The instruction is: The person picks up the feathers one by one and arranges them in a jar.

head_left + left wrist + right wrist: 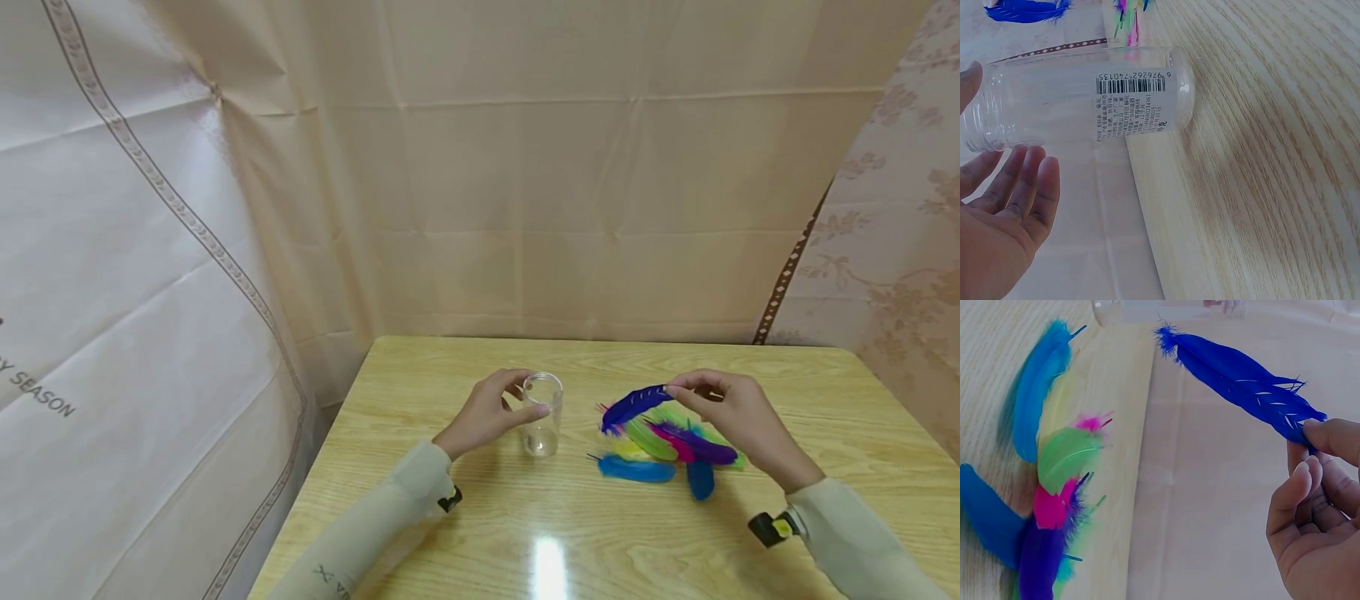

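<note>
My left hand [491,410] grips a clear plastic jar [542,437] near its uncapped mouth, thumb on one side and fingers on the other. Upright on the table, the jar shows a white barcode label [1132,103] in the left wrist view. Between thumb and fingertips, my right hand [738,417] pinches one end of a dark blue feather [1235,378]. That feather is held up above a loose pile of feathers, its other end pointing toward the jar. In the pile lie a light blue feather [1038,394], a green feather [1069,459] and a purple feather [1041,559].
The wood-grain table [420,375] has its far edge against a beige cloth [510,208]. A white cloth [150,350] hangs at the left and a floral one [900,250] at the right. A pink feather [1054,506] and another blue feather [991,515] also lie in the pile.
</note>
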A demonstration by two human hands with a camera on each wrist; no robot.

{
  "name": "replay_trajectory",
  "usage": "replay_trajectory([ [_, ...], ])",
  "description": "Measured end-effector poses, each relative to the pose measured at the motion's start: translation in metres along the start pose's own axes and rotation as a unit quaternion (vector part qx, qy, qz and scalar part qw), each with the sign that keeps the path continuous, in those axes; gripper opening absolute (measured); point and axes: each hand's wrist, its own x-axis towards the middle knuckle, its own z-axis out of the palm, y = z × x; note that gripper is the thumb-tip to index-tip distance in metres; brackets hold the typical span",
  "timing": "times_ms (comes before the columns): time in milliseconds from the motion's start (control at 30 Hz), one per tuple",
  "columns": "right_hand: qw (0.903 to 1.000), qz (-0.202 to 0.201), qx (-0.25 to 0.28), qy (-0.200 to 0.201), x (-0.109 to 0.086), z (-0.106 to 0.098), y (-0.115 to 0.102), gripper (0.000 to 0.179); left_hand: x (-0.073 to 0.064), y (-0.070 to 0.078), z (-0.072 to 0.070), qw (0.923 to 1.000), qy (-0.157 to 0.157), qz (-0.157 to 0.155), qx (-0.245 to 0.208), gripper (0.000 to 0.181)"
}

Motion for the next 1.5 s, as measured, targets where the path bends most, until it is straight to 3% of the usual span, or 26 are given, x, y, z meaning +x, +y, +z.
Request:
replay_trajectory([
  [667, 0.9997, 0.002, 0.023, 0.002, 0.01, -0.008, -0.017, 0.037, 0.0, 0.002, 0.0, 1.0, -0.001, -0.003, -0.003, 0.061],
  [1033, 0.9987, -0.023, 0.038, 0.024, 0.019, -0.011, -0.031, 0.033, -0.001, 0.001, 0.001, 1.0, 0.0, -0.006, -0.007, 0.062],
  [1233, 0.9989, -0.025, 0.033, 0.02, 0.026, -0.014, -0.041, 0.033, -0.001, 0.002, 0.0, 1.0, 0.004, -0.004, -0.004, 0.062],
  [1500, 0.9963, -0.053, 0.064, 0.022, 0.035, -0.014, -0.052, 0.03, 0.0, 0.0, 0.002, 1.0, 0.002, -0.004, -0.007, 0.061],
])
